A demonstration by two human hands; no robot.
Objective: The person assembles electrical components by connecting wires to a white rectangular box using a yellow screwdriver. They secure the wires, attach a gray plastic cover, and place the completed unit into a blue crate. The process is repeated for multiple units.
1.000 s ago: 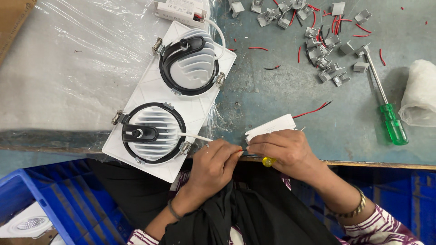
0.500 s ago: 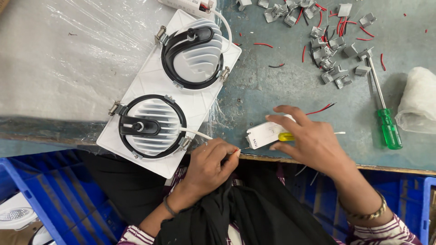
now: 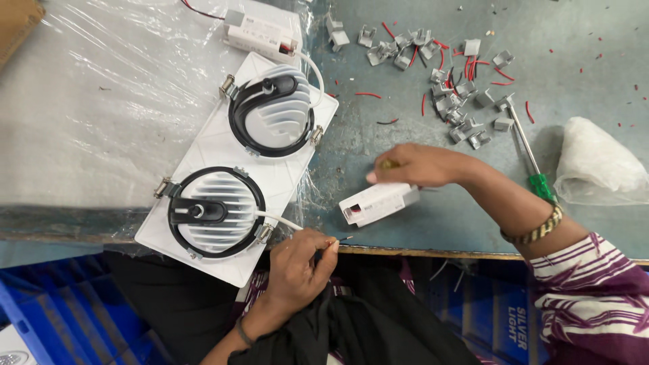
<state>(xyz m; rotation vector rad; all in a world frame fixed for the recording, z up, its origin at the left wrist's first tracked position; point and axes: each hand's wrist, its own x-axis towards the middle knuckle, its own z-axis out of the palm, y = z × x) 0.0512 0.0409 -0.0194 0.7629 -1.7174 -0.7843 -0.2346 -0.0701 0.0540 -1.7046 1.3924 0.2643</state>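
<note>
**Wire in one hand, driver box under the other**

The left hand (image 3: 297, 260) sits at the near table edge, its fingers pinched on the end of a thin white wire (image 3: 280, 220) that runs back to the lower lamp of a white twin downlight (image 3: 223, 152). Bare strands poke out past the fingertips.

The right hand (image 3: 416, 165) reaches over the blue-grey table (image 3: 405, 230), curled around a small yellow-tipped tool (mostly hidden in the fist). Its fingers rest on top of a small white driver box (image 3: 377, 203), which lies tilted on the table just right of the left hand and apart from the wire end.

The downlight lies face down, partly on a clear plastic sheet (image 3: 101, 101), showing two round finned heat sinks in black rings with spring clips. A second white driver (image 3: 260, 35) lies beyond its far end.

Further back, a scatter of grey clips (image 3: 446, 88) and red wire offcuts (image 3: 368, 94) lies on the table. A green-handled screwdriver (image 3: 531, 159) lies just beside the right forearm, with a crumpled white bag (image 3: 595, 165) to its right. Blue crates (image 3: 40, 318) stand below the table edge.
</note>
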